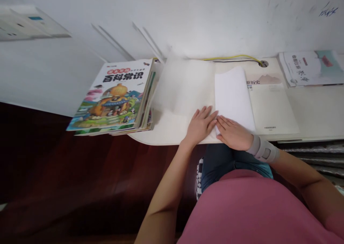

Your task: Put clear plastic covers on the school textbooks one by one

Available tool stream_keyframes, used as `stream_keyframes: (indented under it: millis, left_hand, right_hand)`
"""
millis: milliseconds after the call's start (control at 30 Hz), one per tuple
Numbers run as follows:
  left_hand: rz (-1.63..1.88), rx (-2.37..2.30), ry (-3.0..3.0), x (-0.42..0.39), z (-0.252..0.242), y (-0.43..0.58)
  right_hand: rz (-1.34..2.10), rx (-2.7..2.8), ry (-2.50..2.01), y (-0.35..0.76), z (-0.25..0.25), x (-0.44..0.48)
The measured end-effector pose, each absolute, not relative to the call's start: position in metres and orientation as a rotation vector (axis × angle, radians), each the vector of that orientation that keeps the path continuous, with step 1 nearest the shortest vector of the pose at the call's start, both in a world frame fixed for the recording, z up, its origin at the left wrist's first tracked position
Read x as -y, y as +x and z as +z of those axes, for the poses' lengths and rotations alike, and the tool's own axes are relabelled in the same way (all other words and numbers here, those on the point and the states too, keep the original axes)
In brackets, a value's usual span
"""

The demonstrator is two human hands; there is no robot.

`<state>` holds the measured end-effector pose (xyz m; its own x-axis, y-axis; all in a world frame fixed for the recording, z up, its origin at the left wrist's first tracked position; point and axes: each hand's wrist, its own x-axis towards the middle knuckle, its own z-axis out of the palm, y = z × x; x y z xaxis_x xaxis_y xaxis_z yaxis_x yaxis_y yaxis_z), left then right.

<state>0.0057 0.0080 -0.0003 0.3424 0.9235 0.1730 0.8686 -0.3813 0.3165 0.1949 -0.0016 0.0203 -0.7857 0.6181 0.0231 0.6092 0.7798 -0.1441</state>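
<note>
- Two hands are seen in the head view, side by side at the near edge of the white desk (317, 111), with fingertips almost meeting.
- The left hand (200, 125) is laid flat, palm down, fingers extended and close together, on the left-hand half of an open book (185, 93).
- That left half is smeared by blur, so it may be a page in motion rather than one at rest; this cannot be settled.
- The right hand (233, 133) is laid palm down, fingers loosely together, on the lower corner of a white page (233, 95); nothing is pinched by either hand.
- The white page stands curved upward from the spine, its long axis running away from the body toward the wall; it lies straight ahead of the right hand, which is the nearer one.
- A pale cover (271, 108) is exposed to the right of the page.
- A stack of picture books (115, 97) is set well left of the left hand, and a booklet (311, 67) far right by the wall.
- A yellow cable (233, 57) is run along the desk's back edge.
</note>
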Motion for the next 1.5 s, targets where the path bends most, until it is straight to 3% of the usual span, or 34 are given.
stream_keyframes:
  millis: [167,300,467,967,1500]
  left_hand:
    - [0.438,-1.657,2.448,-0.006,0.002,0.008]
    - [0.442,-1.651,2.432,-0.005,0.004,0.007]
    - [0.203,-1.556,2.506,-0.008,0.019,0.0]
    - [0.069,-1.624,2.441,-0.003,0.023,0.015]
    - [0.149,-1.066,2.69,-0.007,0.048,0.012]
  right_hand:
    - [0.316,2.873,-0.787,0.221,0.042,-0.023]
    - [0.259,2.615,-1.066,0.261,0.038,-0.067]
    - [0.419,2.24,-1.288,0.292,-0.001,-0.095]
    - [0.394,2.394,-1.061,0.288,-0.005,-0.08]
    - [0.345,2.415,-1.031,0.285,-0.009,-0.082]
